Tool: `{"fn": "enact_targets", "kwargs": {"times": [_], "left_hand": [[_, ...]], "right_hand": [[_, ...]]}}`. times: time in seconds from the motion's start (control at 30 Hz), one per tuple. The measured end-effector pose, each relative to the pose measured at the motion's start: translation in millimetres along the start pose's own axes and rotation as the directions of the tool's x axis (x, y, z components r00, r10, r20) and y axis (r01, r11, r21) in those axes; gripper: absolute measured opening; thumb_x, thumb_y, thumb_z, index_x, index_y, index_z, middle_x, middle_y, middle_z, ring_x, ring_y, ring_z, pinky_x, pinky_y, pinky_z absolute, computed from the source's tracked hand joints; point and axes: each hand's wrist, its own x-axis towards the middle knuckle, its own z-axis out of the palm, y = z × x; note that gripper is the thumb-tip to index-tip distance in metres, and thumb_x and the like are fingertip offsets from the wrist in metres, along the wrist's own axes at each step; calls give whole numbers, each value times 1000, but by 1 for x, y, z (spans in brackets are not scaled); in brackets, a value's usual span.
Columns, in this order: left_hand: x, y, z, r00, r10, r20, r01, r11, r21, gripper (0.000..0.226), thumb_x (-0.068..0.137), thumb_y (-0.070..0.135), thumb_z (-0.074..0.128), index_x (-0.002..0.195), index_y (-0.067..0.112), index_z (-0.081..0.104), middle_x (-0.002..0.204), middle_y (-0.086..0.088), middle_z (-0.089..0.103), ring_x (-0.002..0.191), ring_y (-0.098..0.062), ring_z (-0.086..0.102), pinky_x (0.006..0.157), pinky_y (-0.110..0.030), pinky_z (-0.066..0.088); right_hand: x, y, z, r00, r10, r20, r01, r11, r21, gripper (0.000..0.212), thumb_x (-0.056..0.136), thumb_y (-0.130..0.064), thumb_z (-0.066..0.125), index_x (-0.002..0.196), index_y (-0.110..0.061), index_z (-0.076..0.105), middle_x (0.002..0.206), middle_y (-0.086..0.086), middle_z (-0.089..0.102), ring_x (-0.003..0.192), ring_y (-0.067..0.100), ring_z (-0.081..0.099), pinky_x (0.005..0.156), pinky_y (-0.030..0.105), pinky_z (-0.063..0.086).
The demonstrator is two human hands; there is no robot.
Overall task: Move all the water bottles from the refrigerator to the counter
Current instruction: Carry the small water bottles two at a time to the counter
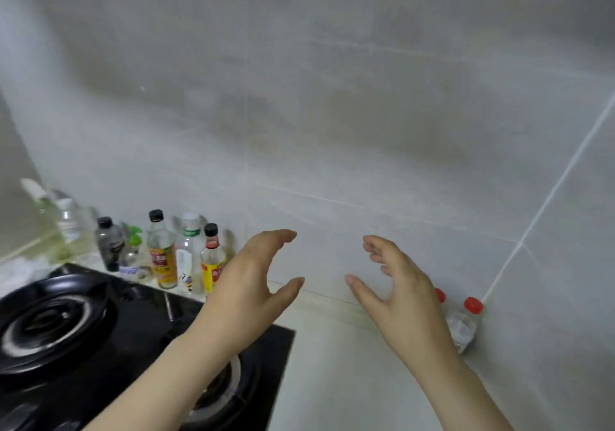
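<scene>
Two clear water bottles with red caps stand on the pale counter in the right corner against the tiled wall. One water bottle shows fully; the second bottle is mostly hidden behind my right hand, only its cap showing. My left hand hovers above the counter with fingers spread and loosely curved, holding nothing. My right hand hovers just left of the bottles, fingers spread and empty. The refrigerator is out of view.
A black gas stove with a burner fills the lower left, under my left forearm. A row of sauce and oil bottles lines the wall behind the stove. Grey tiled walls meet at the right corner.
</scene>
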Motion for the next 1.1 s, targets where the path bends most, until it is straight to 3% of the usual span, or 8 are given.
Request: {"fn": "enact_targets", "kwargs": {"times": [0.13, 0.47, 0.6, 0.73, 0.83, 0.87, 1.0, 1.1], "left_hand": [[-14, 9, -25, 998, -37, -59, 41, 996, 78, 56, 84, 27, 71, 134, 32, 47, 121, 34, 45, 110, 14, 44, 91, -1, 34], [-105, 38, -114, 918, -175, -356, 304, 886, 350, 52, 82, 32, 71, 130, 32, 50, 123, 22, 53, 109, 4, 52, 89, -10, 40], [-146, 49, -156, 857, -205, -472, 410, 827, 385, 53, 81, 29, 73, 129, 30, 51, 120, 21, 54, 109, 4, 51, 92, -16, 44], [-189, 57, -199, 795, -225, -564, 506, 758, 412, 54, 80, 28, 75, 129, 28, 52, 123, 19, 56, 110, 1, 53, 92, -13, 40], [-225, 67, -233, 749, -222, -624, 558, 720, 413, 54, 79, 26, 76, 128, 28, 53, 119, 24, 51, 108, 1, 53, 88, -14, 45], [-238, 72, -244, 735, -219, -641, 574, 704, 418, 54, 80, 26, 75, 128, 28, 52, 117, 26, 48, 108, 1, 52, 86, -11, 44], [-294, 89, -292, 668, -225, -709, 648, 645, 405, 56, 82, 28, 73, 131, 32, 48, 123, 23, 46, 110, 0, 51, 87, -11, 39], [-334, 102, -320, 636, -218, -740, 694, 582, 424, 57, 81, 29, 74, 130, 35, 46, 118, 29, 42, 100, 16, 49, 79, -1, 41]], "right_hand": [[8, -16, 0, 993, -105, 47, 105, 994, 9, 51, 87, -36, 68, 133, -31, 48, 132, -18, 55, 118, 2, 52, 101, 25, 44], [7, -112, 29, 857, -467, 219, 418, 877, 237, 48, 85, -36, 70, 129, -32, 53, 124, -21, 57, 112, 0, 53, 92, 13, 38], [-8, -164, 46, 783, -587, 206, 503, 792, 346, 46, 85, -40, 68, 128, -33, 53, 125, -19, 58, 114, 3, 54, 97, 23, 44], [-31, -221, 63, 701, -683, 205, 558, 704, 439, 47, 85, -40, 69, 130, -34, 53, 122, -25, 55, 111, -5, 51, 88, 0, 32], [-53, -267, 71, 635, -753, 173, 598, 621, 508, 50, 85, -40, 69, 132, -32, 52, 129, -17, 58, 118, 1, 53, 97, 16, 41], [-61, -283, 73, 614, -771, 165, 605, 595, 529, 50, 85, -39, 69, 132, -32, 52, 129, -16, 58, 118, 1, 53, 97, 15, 41], [-102, -346, 81, 537, -836, 117, 631, 490, 601, 47, 84, -37, 70, 128, -29, 56, 119, -16, 61, 101, -10, 46, 80, -4, 33], [-135, -386, 86, 500, -863, 73, 615, 413, 671, 47, 83, -36, 72, 127, -27, 58, 117, -13, 63, 100, -3, 54, 82, 6, 38]]}}
